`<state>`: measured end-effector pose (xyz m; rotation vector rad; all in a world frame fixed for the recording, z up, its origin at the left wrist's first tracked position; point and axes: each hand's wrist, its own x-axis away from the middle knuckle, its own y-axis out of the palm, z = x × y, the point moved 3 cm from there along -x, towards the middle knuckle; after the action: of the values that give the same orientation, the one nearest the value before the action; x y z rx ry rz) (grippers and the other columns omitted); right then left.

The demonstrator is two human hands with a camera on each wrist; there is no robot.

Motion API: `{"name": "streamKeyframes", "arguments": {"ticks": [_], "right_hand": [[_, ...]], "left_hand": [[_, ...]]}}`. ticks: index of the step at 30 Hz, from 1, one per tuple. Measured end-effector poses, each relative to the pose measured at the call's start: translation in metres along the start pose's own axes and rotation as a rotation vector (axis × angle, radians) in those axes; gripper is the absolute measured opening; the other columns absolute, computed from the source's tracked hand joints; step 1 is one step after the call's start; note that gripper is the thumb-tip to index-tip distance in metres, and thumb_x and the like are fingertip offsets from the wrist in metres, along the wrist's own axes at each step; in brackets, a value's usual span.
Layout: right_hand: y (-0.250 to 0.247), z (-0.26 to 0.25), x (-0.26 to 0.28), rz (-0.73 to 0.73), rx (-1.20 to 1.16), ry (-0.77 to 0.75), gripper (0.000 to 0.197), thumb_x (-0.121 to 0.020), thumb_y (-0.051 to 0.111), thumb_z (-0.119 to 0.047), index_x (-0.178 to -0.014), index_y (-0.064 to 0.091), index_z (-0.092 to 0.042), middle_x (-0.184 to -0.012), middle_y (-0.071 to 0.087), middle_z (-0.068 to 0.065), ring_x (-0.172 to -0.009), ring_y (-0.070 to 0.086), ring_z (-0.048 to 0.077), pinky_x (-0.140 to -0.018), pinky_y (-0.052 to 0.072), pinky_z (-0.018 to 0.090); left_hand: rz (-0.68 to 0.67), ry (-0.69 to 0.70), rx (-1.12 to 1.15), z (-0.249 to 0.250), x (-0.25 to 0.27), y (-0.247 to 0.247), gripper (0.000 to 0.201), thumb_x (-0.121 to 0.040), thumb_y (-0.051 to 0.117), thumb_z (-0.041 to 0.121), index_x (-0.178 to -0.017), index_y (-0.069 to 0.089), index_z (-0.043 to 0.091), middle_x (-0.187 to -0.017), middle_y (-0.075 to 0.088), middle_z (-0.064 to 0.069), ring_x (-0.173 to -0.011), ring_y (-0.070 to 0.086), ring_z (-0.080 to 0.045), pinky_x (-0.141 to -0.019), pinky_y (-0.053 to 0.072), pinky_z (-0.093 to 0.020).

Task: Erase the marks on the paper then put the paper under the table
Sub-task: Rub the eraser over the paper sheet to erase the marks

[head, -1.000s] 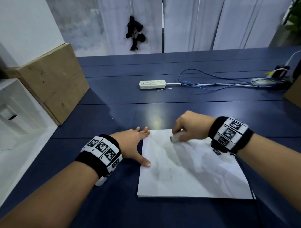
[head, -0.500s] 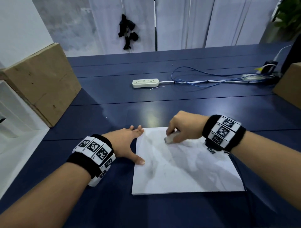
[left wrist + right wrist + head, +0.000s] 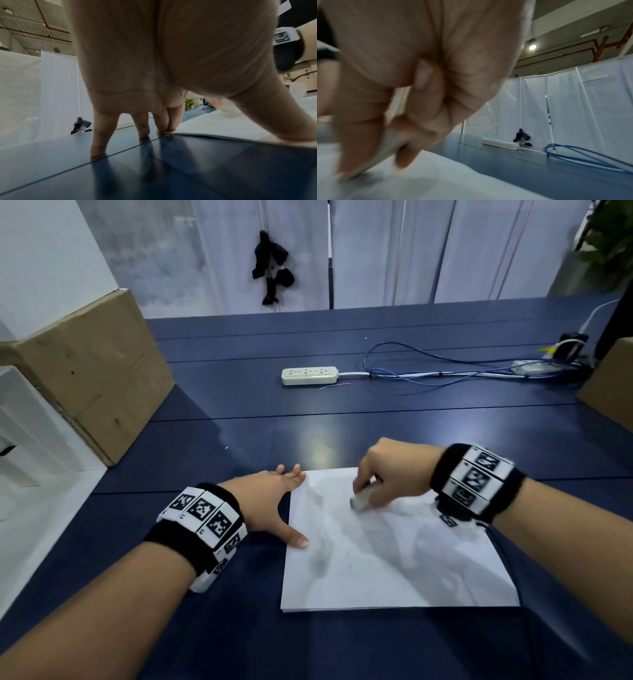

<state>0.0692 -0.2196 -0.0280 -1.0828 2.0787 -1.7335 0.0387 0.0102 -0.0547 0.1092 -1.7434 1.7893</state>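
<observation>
A white sheet of paper (image 3: 394, 556) with faint grey smudges lies flat on the dark blue table (image 3: 308, 405). My right hand (image 3: 380, 477) pinches a small white eraser (image 3: 360, 501) and presses its tip on the upper middle of the sheet. In the right wrist view the eraser (image 3: 385, 162) sits blurred between the curled fingers, touching the paper (image 3: 436, 178). My left hand (image 3: 270, 501) lies spread at the paper's left edge, thumb on the sheet. In the left wrist view its straight fingers (image 3: 101, 136) press the table and the paper (image 3: 205, 125) corner.
A white power strip (image 3: 310, 375) and blue cables (image 3: 445, 371) lie farther back on the table. A cardboard box (image 3: 89, 378) stands at the left edge, another box (image 3: 609, 385) at the far right. White panels (image 3: 376, 251) close the back.
The right hand has slid the eraser a little down and inward across the upper paper. The left hand stays pressed at the left edge. The head view has shifted slightly.
</observation>
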Motion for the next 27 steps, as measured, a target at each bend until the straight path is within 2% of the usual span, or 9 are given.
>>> {"name": "streamKeyframes", "arguments": {"ticks": [3,7,10,13,17,19,23,25,27], "right_hand": [[0.006,-0.012,0.01,-0.147,0.0,-0.034,0.058,-0.056,0.052,-0.069,-0.094,0.075,-0.032,-0.08,0.072,-0.005,-0.073,0.062,0.013,-0.067,0.055,0.03],[-0.015,0.003,-0.022,0.076,0.089,0.045,0.028,-0.075,0.072,-0.042,-0.09,0.078,-0.02,-0.076,0.073,0.004,-0.073,0.062,0.023,-0.07,0.056,0.037],[-0.015,0.018,-0.031,0.156,0.08,0.127,0.018,-0.075,0.073,-0.032,-0.088,0.079,-0.021,-0.079,0.075,0.003,-0.077,0.065,0.024,-0.072,0.057,0.039],[-0.001,0.009,-0.013,0.124,0.03,0.047,0.027,-0.078,0.065,-0.046,-0.085,0.075,-0.022,-0.074,0.071,0.003,-0.072,0.062,0.022,-0.068,0.056,0.037],[0.01,-0.008,0.011,-0.107,0.009,-0.023,0.036,-0.069,0.065,-0.057,-0.096,0.074,-0.035,-0.083,0.074,-0.006,-0.074,0.063,0.011,-0.071,0.056,0.032],[0.001,-0.003,0.001,-0.049,0.035,0.001,0.027,-0.073,0.075,-0.046,-0.098,0.077,-0.034,-0.081,0.074,-0.004,-0.071,0.061,0.012,-0.071,0.054,0.029],[-0.017,0.017,-0.027,0.134,0.08,0.106,0.021,-0.076,0.074,-0.031,-0.094,0.079,-0.023,-0.082,0.076,0.002,-0.082,0.066,0.021,-0.076,0.056,0.034],[-0.016,0.019,-0.028,0.157,0.095,0.103,0.025,-0.075,0.072,-0.038,-0.094,0.079,-0.022,-0.082,0.075,0.003,-0.082,0.065,0.024,-0.074,0.056,0.036],[-0.008,0.014,-0.016,0.104,0.044,0.031,0.042,-0.069,0.062,-0.058,-0.094,0.077,-0.027,-0.081,0.074,-0.001,-0.077,0.065,0.019,-0.072,0.056,0.034]], "left_hand": [[-0.002,0.001,0.001,0.001,0.001,0.0,0.133,-0.057,0.072,0.079,-0.157,0.001,0.026,-0.161,-0.006,0.018,-0.15,-0.003,-0.009,-0.121,0.021,-0.043],[0.004,0.002,-0.002,0.003,0.002,-0.001,0.131,-0.059,0.072,0.077,-0.157,0.002,0.027,-0.162,-0.006,0.018,-0.15,-0.002,-0.009,-0.121,0.019,-0.042],[0.0,0.0,-0.001,0.003,0.003,-0.001,0.131,-0.059,0.072,0.077,-0.157,0.001,0.026,-0.161,-0.006,0.019,-0.15,-0.003,-0.009,-0.121,0.02,-0.043],[0.005,0.003,0.002,0.002,0.002,-0.001,0.132,-0.059,0.073,0.077,-0.157,0.001,0.026,-0.161,-0.006,0.018,-0.15,-0.003,-0.009,-0.121,0.02,-0.044],[0.009,0.003,-0.001,0.0,0.0,0.001,0.133,-0.057,0.071,0.079,-0.157,0.001,0.026,-0.162,-0.006,0.018,-0.15,-0.002,-0.01,-0.121,0.02,-0.045],[0.01,0.006,-0.001,-0.001,0.0,0.002,0.134,-0.056,0.07,0.081,-0.157,0.001,0.026,-0.161,-0.006,0.019,-0.15,-0.002,-0.01,-0.12,0.021,-0.047],[0.005,0.004,0.001,-0.001,0.0,0.001,0.134,-0.056,0.07,0.081,-0.157,0.001,0.026,-0.161,-0.006,0.019,-0.15,-0.003,-0.01,-0.12,0.02,-0.047],[0.011,0.008,0.004,0.0,0.0,0.001,0.133,-0.057,0.071,0.08,-0.157,0.001,0.026,-0.161,-0.006,0.018,-0.15,-0.003,-0.009,-0.121,0.019,-0.044],[0.014,0.013,0.005,0.0,0.0,0.001,0.132,-0.058,0.071,0.079,-0.157,0.002,0.026,-0.162,-0.006,0.018,-0.15,-0.003,-0.01,-0.122,0.017,-0.042]]}}
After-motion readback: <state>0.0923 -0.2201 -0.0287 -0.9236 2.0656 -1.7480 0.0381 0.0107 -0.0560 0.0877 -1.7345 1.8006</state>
